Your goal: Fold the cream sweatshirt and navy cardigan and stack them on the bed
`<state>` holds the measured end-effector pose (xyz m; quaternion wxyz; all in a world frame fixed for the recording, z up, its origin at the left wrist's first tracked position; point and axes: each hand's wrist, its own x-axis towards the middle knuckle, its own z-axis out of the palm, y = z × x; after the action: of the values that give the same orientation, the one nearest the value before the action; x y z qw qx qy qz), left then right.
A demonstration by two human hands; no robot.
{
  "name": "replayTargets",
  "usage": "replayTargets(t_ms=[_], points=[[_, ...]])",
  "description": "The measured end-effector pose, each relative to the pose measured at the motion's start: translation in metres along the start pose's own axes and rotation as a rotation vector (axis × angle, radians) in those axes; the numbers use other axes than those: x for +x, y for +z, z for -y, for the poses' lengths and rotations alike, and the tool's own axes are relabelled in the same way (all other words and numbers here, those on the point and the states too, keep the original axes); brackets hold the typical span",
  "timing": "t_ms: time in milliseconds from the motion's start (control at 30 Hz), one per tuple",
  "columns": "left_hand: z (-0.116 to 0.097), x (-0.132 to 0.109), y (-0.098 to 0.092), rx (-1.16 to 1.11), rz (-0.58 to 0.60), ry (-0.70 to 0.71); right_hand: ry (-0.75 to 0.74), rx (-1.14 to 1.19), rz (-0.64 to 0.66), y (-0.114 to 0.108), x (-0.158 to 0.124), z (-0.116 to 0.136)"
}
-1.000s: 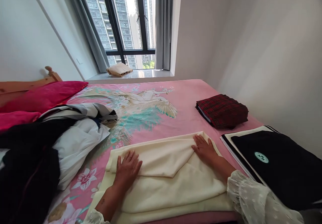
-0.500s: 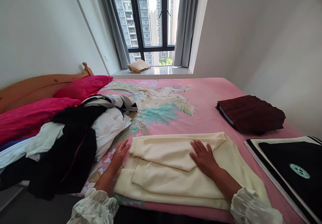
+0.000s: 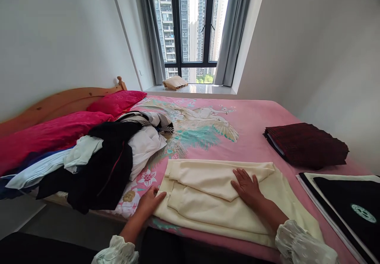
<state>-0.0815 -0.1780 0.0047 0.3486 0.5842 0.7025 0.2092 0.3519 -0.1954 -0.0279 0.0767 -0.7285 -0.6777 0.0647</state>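
- far left, two red pillows point(image 3: 56, 131) lie against a wooden headboard point(image 3: 61, 101).
- in front of them, a rumpled heap of clothes point(image 3: 111, 165), black, white and blue, spills toward the near edge of the bed point(image 3: 255, 119).
- next, the left hand point(image 3: 150, 201) is at the near left corner of a cream garment point(image 3: 204, 213), thumb over the edge, fingers bent beside it; whether it pinches the cloth, i cannot tell.
- in the middle, the garment lies on the pink bedsheet along the near side, cuffs to the left, its upper layers laid lengthwise one over another.
- the right hand point(image 3: 247, 187) rests palm down with spread fingers on the top layer, gripping nothing.
- farther right is a dark red folded bundle point(image 3: 305, 145), and nearer, a flat pile of clothes point(image 3: 350, 194) with a black piece on top bearing a round pale badge.
- the step in hand looks like folding and smoothing the garment; the next move seems to call for a sure hold on the left edge while the right palm keeps the layers flat.
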Motion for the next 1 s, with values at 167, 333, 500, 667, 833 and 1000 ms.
replayTargets(t_ms=[167, 333, 500, 667, 833, 1000], points=[[-0.001, 0.001, 0.001, -0.065, 0.013, -0.015, -0.221, 0.141, -0.091, -0.027, -0.021, 0.078], [0.002, -0.005, -0.010, -0.343, 0.224, -0.013, -0.440, 0.344, -0.008, -0.034, -0.038, 0.177], [0.017, -0.018, -0.011, -0.546, 0.240, 0.005, -0.389, 0.413, 0.021, -0.011, -0.026, 0.219], [0.023, -0.017, -0.004, -0.620, 0.170, 0.031, -0.377, 0.389, 0.037, 0.016, -0.022, 0.219], [0.017, -0.006, 0.003, -0.608, 0.109, -0.024, -0.363, 0.400, -0.027, 0.010, -0.028, 0.228], [0.016, -0.001, 0.002, -0.642, 0.069, -0.103, -0.389, 0.479, -0.126, 0.006, -0.021, 0.250]])
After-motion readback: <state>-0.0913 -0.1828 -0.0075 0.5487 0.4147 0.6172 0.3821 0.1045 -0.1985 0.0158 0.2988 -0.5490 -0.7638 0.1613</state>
